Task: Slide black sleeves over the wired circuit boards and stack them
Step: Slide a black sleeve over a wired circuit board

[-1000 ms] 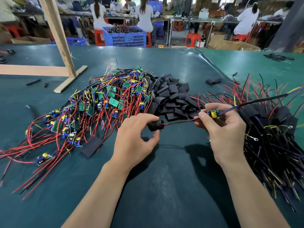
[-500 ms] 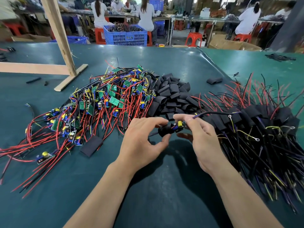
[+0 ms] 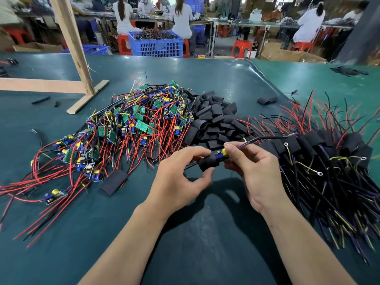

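My left hand [image 3: 181, 177] pinches a black sleeve [image 3: 208, 163] between thumb and fingers, just above the table. My right hand [image 3: 255, 169] holds the wired circuit board [image 3: 221, 154] by its yellow and blue end, with its dark wire running off to the right. The board's other end sits inside the sleeve's mouth. A heap of bare green boards with red wires [image 3: 127, 128] lies to the left. Loose black sleeves [image 3: 216, 118] are piled behind my hands. Sleeved boards with dark wires [image 3: 329, 161] are stacked on the right.
One flat black sleeve [image 3: 113, 182] lies by the left heap, another [image 3: 267, 100] sits far right of the sleeve pile. A wooden frame [image 3: 78, 58] stands at the back left. Blue crates [image 3: 156, 44] and seated people are beyond the green table [image 3: 185, 254].
My right hand came in from the right with the board toward the sleeve in my left hand. The red wires passed through and the board's end has gone into the sleeve.
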`<state>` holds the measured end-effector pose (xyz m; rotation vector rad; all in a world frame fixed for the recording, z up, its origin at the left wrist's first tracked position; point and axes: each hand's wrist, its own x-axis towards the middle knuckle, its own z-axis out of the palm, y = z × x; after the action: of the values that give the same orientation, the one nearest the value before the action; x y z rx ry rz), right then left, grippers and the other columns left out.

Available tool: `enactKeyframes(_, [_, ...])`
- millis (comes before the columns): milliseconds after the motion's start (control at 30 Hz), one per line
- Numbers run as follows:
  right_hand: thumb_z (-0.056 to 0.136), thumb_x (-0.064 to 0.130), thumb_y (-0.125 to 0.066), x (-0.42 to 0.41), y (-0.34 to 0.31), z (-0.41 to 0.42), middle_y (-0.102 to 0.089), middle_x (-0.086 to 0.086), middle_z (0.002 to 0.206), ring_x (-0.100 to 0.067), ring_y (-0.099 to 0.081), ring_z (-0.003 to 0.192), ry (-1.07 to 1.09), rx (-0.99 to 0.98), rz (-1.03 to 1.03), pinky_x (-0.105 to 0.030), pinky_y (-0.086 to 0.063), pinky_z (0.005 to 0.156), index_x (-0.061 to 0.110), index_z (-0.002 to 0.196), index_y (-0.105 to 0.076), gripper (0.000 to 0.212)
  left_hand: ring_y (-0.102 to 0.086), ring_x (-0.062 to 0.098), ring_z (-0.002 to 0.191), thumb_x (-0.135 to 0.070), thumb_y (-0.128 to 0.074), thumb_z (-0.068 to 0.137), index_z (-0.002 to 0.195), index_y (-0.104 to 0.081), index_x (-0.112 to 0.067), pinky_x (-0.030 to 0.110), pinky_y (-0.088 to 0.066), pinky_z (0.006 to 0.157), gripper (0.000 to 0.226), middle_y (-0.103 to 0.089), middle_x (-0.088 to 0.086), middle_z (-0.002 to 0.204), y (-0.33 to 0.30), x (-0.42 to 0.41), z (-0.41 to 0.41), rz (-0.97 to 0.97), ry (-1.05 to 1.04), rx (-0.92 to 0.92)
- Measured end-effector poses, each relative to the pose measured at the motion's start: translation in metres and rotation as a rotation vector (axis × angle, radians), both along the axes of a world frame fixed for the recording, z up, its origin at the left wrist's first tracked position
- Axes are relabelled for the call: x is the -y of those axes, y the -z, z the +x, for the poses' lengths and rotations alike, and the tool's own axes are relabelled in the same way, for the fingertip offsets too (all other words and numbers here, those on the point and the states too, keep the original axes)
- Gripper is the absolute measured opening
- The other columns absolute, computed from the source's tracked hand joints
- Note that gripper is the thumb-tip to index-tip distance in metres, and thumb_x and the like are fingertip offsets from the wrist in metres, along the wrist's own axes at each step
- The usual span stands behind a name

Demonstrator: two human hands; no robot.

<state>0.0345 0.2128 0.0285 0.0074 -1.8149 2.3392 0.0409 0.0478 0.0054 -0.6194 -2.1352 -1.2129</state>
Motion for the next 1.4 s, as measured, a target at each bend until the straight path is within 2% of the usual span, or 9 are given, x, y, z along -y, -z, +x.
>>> enactKeyframes(100, [0.068, 0.018, -0.076, 0.004, 0.001, 0.001, -0.071, -0.002, 0.071, -0.013, -0.067, 0.064, -0.018, 0.074, -0.083, -0.021, -0.055, 0.061, 0.014, 0.069, -0.076, 0.005, -0.066, 0.007, 0.093, -0.007, -0.079, 0.077, 0.107, -0.068, -0.011, 0.027, -0.054, 0.083, 0.031, -0.07, -0.007, 0.099, 0.0, -0.002, -0.001, 0.027, -0.012, -0.014])
enactKeyframes(267, [0.065, 0.013, -0.075, 0.006, 0.0, 0.001, -0.071, -0.002, 0.07, -0.011, -0.067, 0.061, -0.067, 0.173, -0.25, -0.02, -0.056, 0.06, 0.016, 0.062, -0.076, 0.004, -0.068, 0.009, 0.101, -0.002, -0.079, 0.079, 0.115, -0.067, -0.006, 0.028, -0.053, 0.093, 0.038, -0.072, -0.003, 0.107, 0.001, -0.001, -0.003, 0.091, 0.029, 0.033])
enactKeyframes(567, [0.064, 0.024, -0.077, -0.001, -0.003, 0.003, -0.071, -0.005, 0.07, -0.016, -0.066, 0.057, -0.085, 0.177, -0.081, -0.023, -0.053, 0.053, 0.014, 0.071, -0.074, 0.012, -0.068, 0.006, 0.101, 0.002, -0.078, 0.079, 0.112, -0.068, 0.0, 0.019, -0.051, 0.09, 0.035, -0.072, 0.001, 0.107, 0.0, -0.001, -0.001, 0.053, 0.046, -0.091])
enactKeyframes(700, [0.067, 0.02, -0.072, -0.004, -0.004, 0.003, -0.072, -0.007, 0.072, -0.016, -0.066, 0.058, -0.141, 0.15, -0.095, -0.023, -0.054, 0.056, 0.007, 0.083, -0.071, 0.02, -0.068, 0.008, 0.104, 0.001, -0.077, 0.081, 0.113, -0.068, -0.002, 0.024, -0.052, 0.092, 0.033, -0.072, 0.0, 0.11, 0.0, -0.001, 0.0, 0.083, 0.101, -0.09])
enactKeyframes(867, [0.071, 0.017, -0.07, -0.005, -0.004, 0.004, -0.071, -0.008, 0.075, -0.017, -0.065, 0.062, -0.234, 0.14, -0.055, -0.024, -0.054, 0.058, 0.006, 0.086, -0.07, 0.019, -0.067, 0.008, 0.107, 0.005, -0.072, 0.084, 0.114, -0.066, -0.006, 0.027, -0.054, 0.092, 0.032, -0.071, -0.004, 0.113, 0.0, -0.005, 0.002, 0.089, 0.162, -0.121])
enactKeyframes(933, [0.071, 0.016, -0.07, -0.002, -0.004, 0.004, -0.072, -0.008, 0.076, -0.017, -0.066, 0.062, -0.22, 0.137, -0.098, -0.024, -0.054, 0.057, 0.004, 0.088, -0.069, 0.021, -0.066, 0.009, 0.11, -0.003, -0.074, 0.085, 0.118, -0.065, -0.006, 0.027, -0.052, 0.094, 0.034, -0.069, -0.004, 0.116, -0.001, -0.005, 0.003, 0.066, 0.155, -0.103])
enactKeyframes(1067, [0.07, 0.016, -0.069, -0.001, -0.006, 0.003, -0.072, -0.006, 0.073, -0.016, -0.066, 0.057, -0.173, 0.14, -0.146, -0.022, -0.054, 0.053, 0.006, 0.083, -0.069, 0.017, -0.058, 0.016, 0.115, -0.034, -0.083, 0.075, 0.122, -0.064, -0.01, 0.038, -0.046, 0.1, 0.057, -0.062, -0.01, 0.119, -0.004, 0.005, 0.0, -0.091, 0.029, -0.051])
enactKeyframes(1133, [0.07, 0.015, -0.068, -0.002, -0.007, 0.003, -0.072, -0.007, 0.075, -0.016, -0.066, 0.058, -0.178, 0.139, -0.141, -0.022, -0.054, 0.054, 0.005, 0.084, -0.069, 0.017, -0.059, 0.018, 0.111, -0.033, -0.083, 0.075, 0.119, -0.068, -0.012, 0.043, -0.049, 0.097, 0.052, -0.059, -0.017, 0.113, -0.004, 0.01, -0.002, -0.109, -0.033, -0.046])
enactKeyframes(1400, [0.068, 0.014, -0.071, -0.005, -0.007, 0.005, -0.072, -0.007, 0.075, -0.015, -0.067, 0.063, -0.173, 0.097, -0.062, -0.023, -0.054, 0.056, 0.011, 0.079, -0.074, 0.011, -0.068, 0.021, 0.094, -0.025, -0.079, 0.076, 0.113, -0.072, -0.007, 0.04, -0.057, 0.082, 0.041, -0.072, 0.0, 0.099, -0.002, 0.012, -0.003, -0.055, -0.03, -0.084])
